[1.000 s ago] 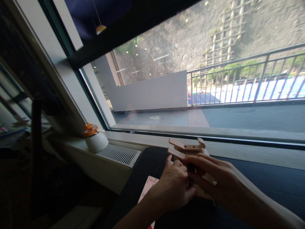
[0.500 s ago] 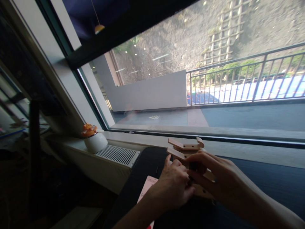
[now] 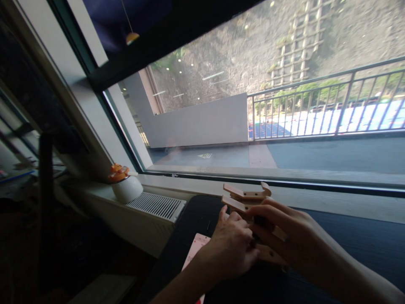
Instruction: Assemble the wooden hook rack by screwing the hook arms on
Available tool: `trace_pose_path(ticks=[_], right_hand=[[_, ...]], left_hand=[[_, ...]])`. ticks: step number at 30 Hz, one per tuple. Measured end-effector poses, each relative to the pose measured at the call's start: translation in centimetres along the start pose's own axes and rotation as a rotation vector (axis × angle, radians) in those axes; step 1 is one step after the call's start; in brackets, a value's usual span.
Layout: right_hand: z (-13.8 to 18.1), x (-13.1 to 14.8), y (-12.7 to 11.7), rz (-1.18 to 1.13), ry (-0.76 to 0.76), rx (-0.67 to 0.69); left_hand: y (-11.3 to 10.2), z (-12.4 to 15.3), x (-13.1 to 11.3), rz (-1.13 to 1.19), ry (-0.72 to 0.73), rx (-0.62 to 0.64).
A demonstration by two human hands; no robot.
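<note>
A light wooden assembly (image 3: 237, 204) of angled, hook-ended slats with dark round holes lies on the dark table. Curled over its near left side is my left hand (image 3: 232, 240), the index finger reaching along a slat. My right hand (image 3: 286, 228) comes in from the right with thumb and fingers bent together. Between them shows a small dark piece (image 3: 260, 220), too shaded to name. Both hands meet over the middle of the wood and hide much of it. A lower slat (image 3: 270, 254) shows beneath my right hand.
A phone (image 3: 198, 241) with a lit pink screen lies on the dark table (image 3: 332, 236), partly under my left forearm. A small thin dark item (image 3: 208, 225) is near it. Left stands a white rounded object (image 3: 128, 190) with an orange figure on top, beside a vent grille (image 3: 158, 206). A window (image 3: 205, 126) rises behind.
The fingers of my right hand have shifted slightly around the dark piece. My left hand and the wooden assembly stay in place.
</note>
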State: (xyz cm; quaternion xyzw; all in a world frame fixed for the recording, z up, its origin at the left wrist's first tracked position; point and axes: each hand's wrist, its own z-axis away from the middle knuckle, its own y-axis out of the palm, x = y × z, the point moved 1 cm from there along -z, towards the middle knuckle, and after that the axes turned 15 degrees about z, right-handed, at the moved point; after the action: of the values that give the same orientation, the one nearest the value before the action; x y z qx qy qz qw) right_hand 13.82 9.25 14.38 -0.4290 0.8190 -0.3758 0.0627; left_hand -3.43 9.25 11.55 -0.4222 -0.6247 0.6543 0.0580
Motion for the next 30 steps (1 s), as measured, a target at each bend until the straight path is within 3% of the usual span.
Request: trace_pose_path(ticks=[23, 30], right_hand=[[-0.2, 0.6, -1.0, -0.03, -0.061, 0.049], [-0.1, 0.3, -0.3, -0.016, 0.012, 0.032]], left_hand=[[0.2, -0.1, 0.0, 0.001, -0.006, -0.008], [0.2, 0.0, 0.2, 0.049, -0.005, -0.016]])
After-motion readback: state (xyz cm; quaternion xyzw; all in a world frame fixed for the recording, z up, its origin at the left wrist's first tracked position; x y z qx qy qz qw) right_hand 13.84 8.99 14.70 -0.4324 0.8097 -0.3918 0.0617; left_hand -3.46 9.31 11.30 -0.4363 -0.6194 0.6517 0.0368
